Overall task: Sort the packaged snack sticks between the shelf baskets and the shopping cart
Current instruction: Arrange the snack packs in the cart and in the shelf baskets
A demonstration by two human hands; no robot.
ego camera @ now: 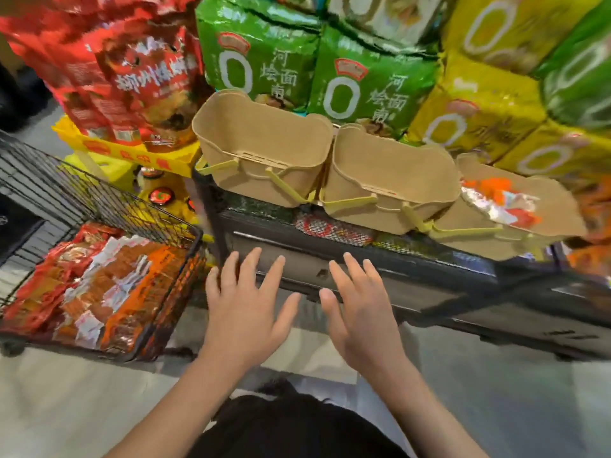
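Note:
Three tan plastic baskets stand in a row on the dark shelf. The left basket (261, 143) and the middle basket (390, 173) look empty inside. The right basket (545, 206) holds orange and silver snack packs (496, 201). A black wire shopping cart (139, 206) at the lower left is filled with red and orange packaged snack sticks (99, 285). My left hand (246, 309) and my right hand (358, 309) hover side by side in front of the shelf edge, fingers spread, holding nothing.
Large noodle bags are stacked behind the baskets: red (132, 71), green (314, 67) and yellow (489, 104). More packs lie under mesh (330, 229) on the lower shelf. A yellow display box (132, 153) sits behind the cart. Pale floor (82, 408) lies below.

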